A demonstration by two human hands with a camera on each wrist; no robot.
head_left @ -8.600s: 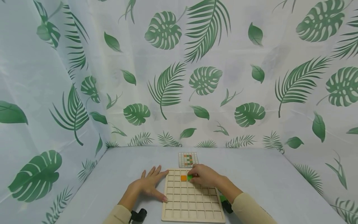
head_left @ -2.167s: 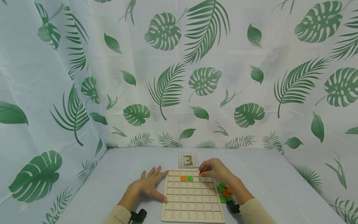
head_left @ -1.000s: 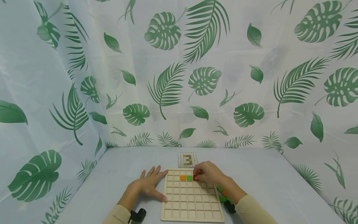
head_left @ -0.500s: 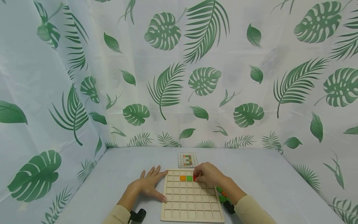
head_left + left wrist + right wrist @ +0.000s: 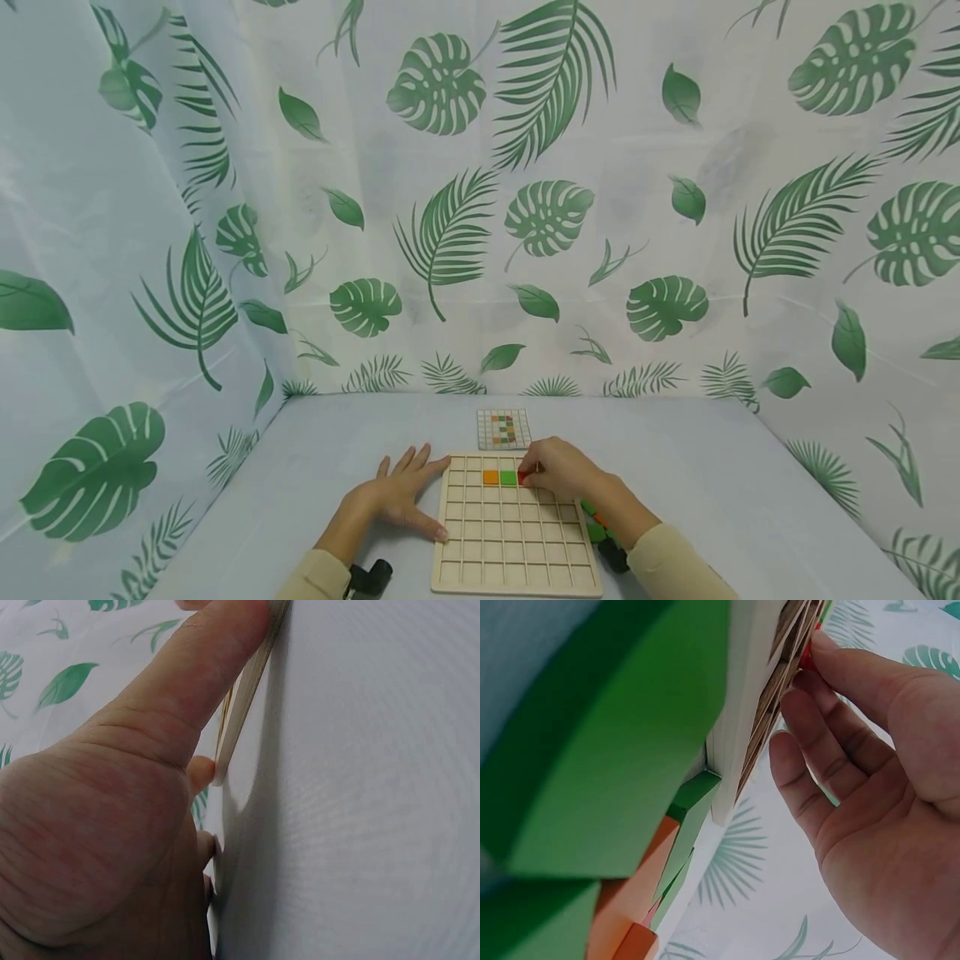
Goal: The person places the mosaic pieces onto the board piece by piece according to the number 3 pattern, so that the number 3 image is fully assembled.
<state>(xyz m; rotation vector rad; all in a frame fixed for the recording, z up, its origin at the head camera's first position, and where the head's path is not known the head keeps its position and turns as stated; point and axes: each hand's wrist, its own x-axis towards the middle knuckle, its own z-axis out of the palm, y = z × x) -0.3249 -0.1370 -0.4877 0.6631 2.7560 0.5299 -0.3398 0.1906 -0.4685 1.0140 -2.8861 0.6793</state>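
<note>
A wooden grid board (image 5: 517, 533) lies on the table. In its second row from the back sit an orange tile (image 5: 491, 477) and a green tile (image 5: 508, 477), side by side. My right hand (image 5: 564, 471) pinches a red tile (image 5: 522, 478) between thumb and fingertips at the cell just right of the green one; the fingers cover most of it. The right wrist view shows only a sliver of red at those fingertips. My left hand (image 5: 401, 492) is spread along the board's left side, its thumb (image 5: 202, 667) and a fingertip touching the edge.
Behind the board lies a small card (image 5: 503, 428) printed with a grid of coloured squares. Several loose tiles (image 5: 596, 532), green and orange, lie beside the board's right edge, partly under the right forearm. A leaf-patterned curtain (image 5: 465, 350) closes off the back and left.
My right hand let go of the green tile in the grid, then brought a red tile leftward and down to the cell beside it. The left hand has stayed put.
</note>
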